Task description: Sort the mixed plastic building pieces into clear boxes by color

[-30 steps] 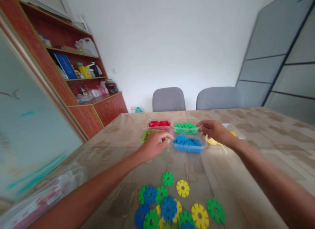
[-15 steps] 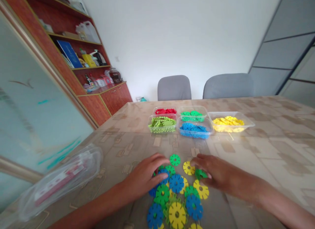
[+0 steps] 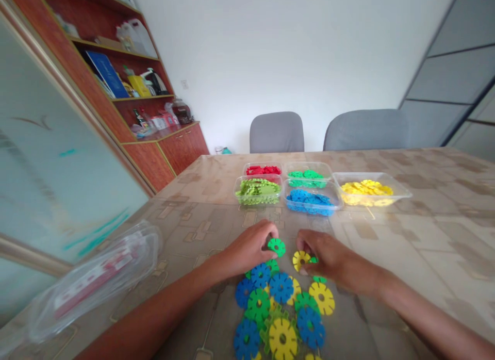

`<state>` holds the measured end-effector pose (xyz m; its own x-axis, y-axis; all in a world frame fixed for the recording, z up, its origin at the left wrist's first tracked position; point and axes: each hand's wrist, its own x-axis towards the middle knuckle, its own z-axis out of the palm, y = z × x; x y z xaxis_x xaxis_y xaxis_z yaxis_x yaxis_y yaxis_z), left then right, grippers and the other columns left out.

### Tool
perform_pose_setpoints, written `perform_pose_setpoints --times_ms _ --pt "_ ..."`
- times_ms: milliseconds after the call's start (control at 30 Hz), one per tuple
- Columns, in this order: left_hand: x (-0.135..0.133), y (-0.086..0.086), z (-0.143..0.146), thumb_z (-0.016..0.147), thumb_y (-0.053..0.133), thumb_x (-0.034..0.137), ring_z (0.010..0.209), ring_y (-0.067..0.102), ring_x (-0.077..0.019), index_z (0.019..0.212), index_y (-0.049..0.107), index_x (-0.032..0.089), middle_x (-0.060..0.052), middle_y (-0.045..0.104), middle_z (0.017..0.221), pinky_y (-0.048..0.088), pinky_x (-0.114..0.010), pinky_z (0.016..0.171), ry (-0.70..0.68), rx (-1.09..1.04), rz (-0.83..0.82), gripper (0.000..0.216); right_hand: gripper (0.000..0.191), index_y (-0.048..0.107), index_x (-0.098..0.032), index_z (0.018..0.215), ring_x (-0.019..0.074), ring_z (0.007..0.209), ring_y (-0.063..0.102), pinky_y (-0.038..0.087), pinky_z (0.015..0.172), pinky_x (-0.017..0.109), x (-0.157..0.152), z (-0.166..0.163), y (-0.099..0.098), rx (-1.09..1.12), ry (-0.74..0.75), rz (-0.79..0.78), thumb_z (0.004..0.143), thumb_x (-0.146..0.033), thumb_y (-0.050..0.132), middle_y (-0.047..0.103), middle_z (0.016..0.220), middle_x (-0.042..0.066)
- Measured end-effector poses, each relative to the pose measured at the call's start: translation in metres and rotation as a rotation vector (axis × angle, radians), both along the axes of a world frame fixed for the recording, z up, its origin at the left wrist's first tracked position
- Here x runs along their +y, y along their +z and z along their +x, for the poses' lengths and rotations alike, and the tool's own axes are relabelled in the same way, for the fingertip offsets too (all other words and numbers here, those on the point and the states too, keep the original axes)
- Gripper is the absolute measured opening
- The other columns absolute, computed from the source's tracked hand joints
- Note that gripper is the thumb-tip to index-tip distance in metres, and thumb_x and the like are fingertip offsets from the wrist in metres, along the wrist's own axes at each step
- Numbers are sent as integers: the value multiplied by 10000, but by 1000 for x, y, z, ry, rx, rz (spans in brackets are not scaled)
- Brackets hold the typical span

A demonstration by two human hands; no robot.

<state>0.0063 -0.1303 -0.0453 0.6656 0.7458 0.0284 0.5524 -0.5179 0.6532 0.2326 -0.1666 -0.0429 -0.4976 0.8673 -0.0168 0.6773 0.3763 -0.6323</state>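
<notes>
My left hand [image 3: 255,246] pinches the edge of a green notched disc [image 3: 277,247] between thumb and fingers. Across from it, my right hand [image 3: 320,254] has its thumb and fingers closed on a yellow notched disc [image 3: 300,260]. Part of another green disc shows behind the right fingers. Just nearer to me lies a cluster of notched plastic discs, partly overlapping: a blue disc [image 3: 281,288], a green disc [image 3: 258,305], a large yellow disc [image 3: 282,338] and several more. Whether they are joined is hard to tell.
Behind my hands stand clear tubs of sorted discs: red [image 3: 263,170], light green [image 3: 258,190], green [image 3: 307,177], blue [image 3: 310,201] and yellow [image 3: 367,191]. Clear plastic lids [image 3: 100,277] lie at the left on the patterned table [image 3: 425,221]. Grey chairs [image 3: 276,132] stand beyond.
My left hand has moved from the blue disc up to the green disc and taken its edge. My right hand has shifted from beside the green disc onto the yellow one.
</notes>
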Motion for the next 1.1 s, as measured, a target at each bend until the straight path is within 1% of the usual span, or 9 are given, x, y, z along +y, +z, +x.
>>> perform_pose_setpoints --times_ms 100,200,300,433,533,633,733,833,1100 --pt "4 7 -11 831 531 156 703 502 -130 882 550 175 32 534 768 363 -206 610 -3 -6 -54 58 116 497 -198 814 133 605 497 319 536 233 7 6 -1 11 -5 -25 757 -122 565 520 661 -43" --pt "8 22 -32 831 529 173 687 520 -129 911 593 164 26 565 761 367 -198 593 -53 23 -137 103 67 532 -183 841 148 605 519 336 542 243 8 19 3 -15 -8 -48 782 -173 562 550 672 -22" --pt "5 34 -51 796 596 199 656 518 -129 979 642 174 39 556 712 353 -194 573 -124 79 -209 191 147 586 -182 868 188 727 560 377 607 264 2 31 13 -65 33 -97 748 -249 638 608 810 25" --pt "-7 29 -60 773 648 236 713 541 -144 1100 627 216 37 596 799 348 -196 601 -105 155 -222 329 255 585 -186 882 213 836 562 394 664 274 -8 33 23 -139 42 -152 643 -161 672 609 914 36" --pt "-15 20 -56 732 691 238 749 552 -150 1028 635 221 43 604 831 341 -196 619 -51 164 -161 302 231 555 -195 795 178 739 558 372 588 240 -6 33 21 -117 25 -188 605 -89 634 591 790 -8" --pt "-17 16 -52 708 697 229 746 535 -148 935 620 208 49 575 807 332 -197 619 -22 144 -136 241 177 566 -195 780 141 656 536 354 544 217 1 34 16 -18 75 -210 650 -80 601 555 700 -40" --pt "-16 15 -52 683 693 204 719 506 -137 902 584 203 59 539 792 320 -193 602 1 115 -140 245 103 611 -182 806 111 572 475 316 499 203 7 23 11 96 141 -179 729 -118 591 509 623 -57" --pt "-13 14 -53 684 685 181 685 483 -122 876 572 197 73 513 744 298 -192 582 10 97 -137 223 69 628 -173 796 102 553 456 311 498 206 7 -1 6 181 113 -69 782 -141 568 532 616 -52" --pt "-6 22 -58 777 627 222 754 539 -141 1011 622 196 40 614 839 373 -207 659 22 -6 -192 235 316 691 -217 972 159 735 626 440 648 234 4 -49 10 67 215 15 736 -36 584 701 836 1"
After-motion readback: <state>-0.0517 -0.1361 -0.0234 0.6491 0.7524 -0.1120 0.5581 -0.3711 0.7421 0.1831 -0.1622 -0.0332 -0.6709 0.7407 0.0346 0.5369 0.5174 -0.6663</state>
